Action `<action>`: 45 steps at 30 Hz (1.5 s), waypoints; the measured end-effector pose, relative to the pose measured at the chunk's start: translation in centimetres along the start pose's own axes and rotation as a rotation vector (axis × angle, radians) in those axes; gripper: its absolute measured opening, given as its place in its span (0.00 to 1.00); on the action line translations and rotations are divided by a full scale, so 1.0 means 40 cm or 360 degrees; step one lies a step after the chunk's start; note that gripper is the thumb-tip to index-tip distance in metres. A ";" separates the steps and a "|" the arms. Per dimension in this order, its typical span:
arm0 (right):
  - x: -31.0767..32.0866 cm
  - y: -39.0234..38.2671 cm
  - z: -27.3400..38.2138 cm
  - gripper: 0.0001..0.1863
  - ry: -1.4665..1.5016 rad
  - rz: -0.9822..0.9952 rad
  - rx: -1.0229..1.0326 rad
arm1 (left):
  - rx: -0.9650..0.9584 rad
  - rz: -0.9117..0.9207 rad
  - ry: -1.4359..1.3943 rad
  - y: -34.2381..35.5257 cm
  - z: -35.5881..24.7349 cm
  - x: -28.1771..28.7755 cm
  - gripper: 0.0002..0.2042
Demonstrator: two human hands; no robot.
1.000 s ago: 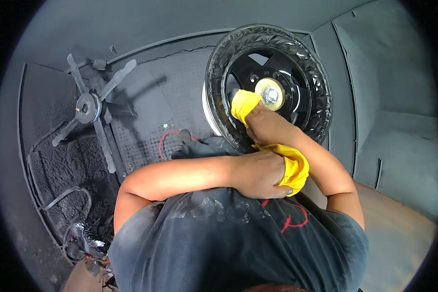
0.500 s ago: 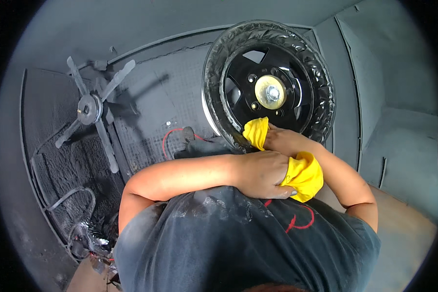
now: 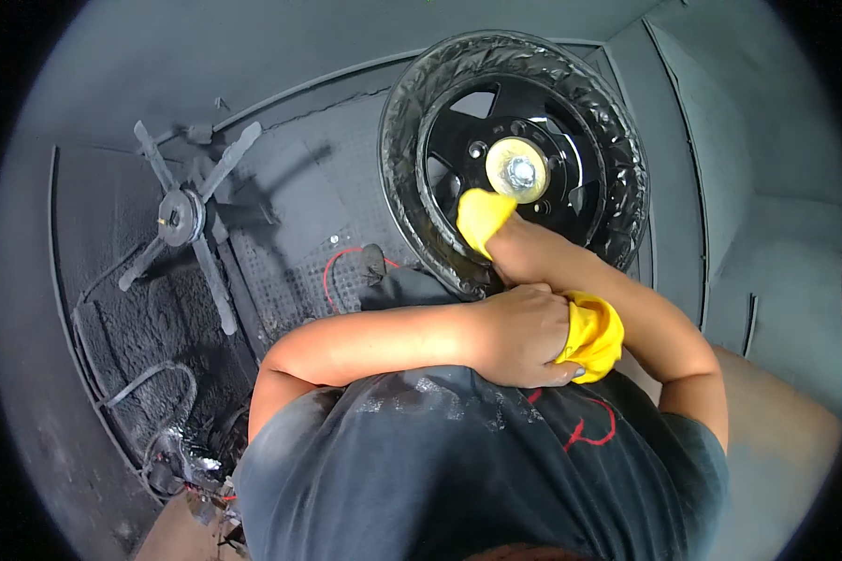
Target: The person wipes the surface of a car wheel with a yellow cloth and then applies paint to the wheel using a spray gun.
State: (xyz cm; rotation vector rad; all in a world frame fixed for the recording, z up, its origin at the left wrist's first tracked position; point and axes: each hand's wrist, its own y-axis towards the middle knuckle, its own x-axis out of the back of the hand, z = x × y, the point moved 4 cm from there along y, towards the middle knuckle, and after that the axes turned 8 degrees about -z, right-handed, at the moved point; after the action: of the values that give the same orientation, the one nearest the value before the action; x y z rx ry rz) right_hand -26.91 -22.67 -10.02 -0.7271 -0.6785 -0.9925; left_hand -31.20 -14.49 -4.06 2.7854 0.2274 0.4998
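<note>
A glossy black wheel rim (image 3: 571, 232) stands in front of me, its lip wrapped in wrinkled black plastic film (image 3: 404, 168). A yellowish round disc (image 3: 500, 170) sits at its centre. My right hand (image 3: 513, 245) is closed round a yellow cloth (image 3: 482, 221), which lies over the rim's lower-left inner face near the disc. Close to my chest, my left hand (image 3: 524, 329) grips a second bunched yellow cloth (image 3: 593, 335), with the thumb along its lower side. Whether the two yellow pieces are one cloth cannot be told.
On the left is a grey-coated stand with several radiating arms (image 3: 181, 217). A red hose (image 3: 330, 271) curves over the gridded floor beside my shoe (image 3: 372, 262). A pale hose (image 3: 150, 376) and crumpled foil (image 3: 185, 451) lie at lower left. Grey panels (image 3: 767, 140) rise at right.
My right hand has slid up and left across the rim with its cloth, closer to the central disc. The left hand stays near my chest with its cloth. The view has shifted slightly.
</note>
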 end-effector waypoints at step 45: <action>-0.016 0.200 0.035 0.16 -0.0358 -0.0115 -0.0179 | 0.0135 -0.0254 0.0167 -0.206 -0.049 0.089 0.16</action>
State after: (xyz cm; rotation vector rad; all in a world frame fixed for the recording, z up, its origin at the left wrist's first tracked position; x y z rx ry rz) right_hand -20.17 -18.36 -11.52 -0.9273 -0.8538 -1.0298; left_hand -29.45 -5.47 -3.81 2.7946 0.5012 0.6094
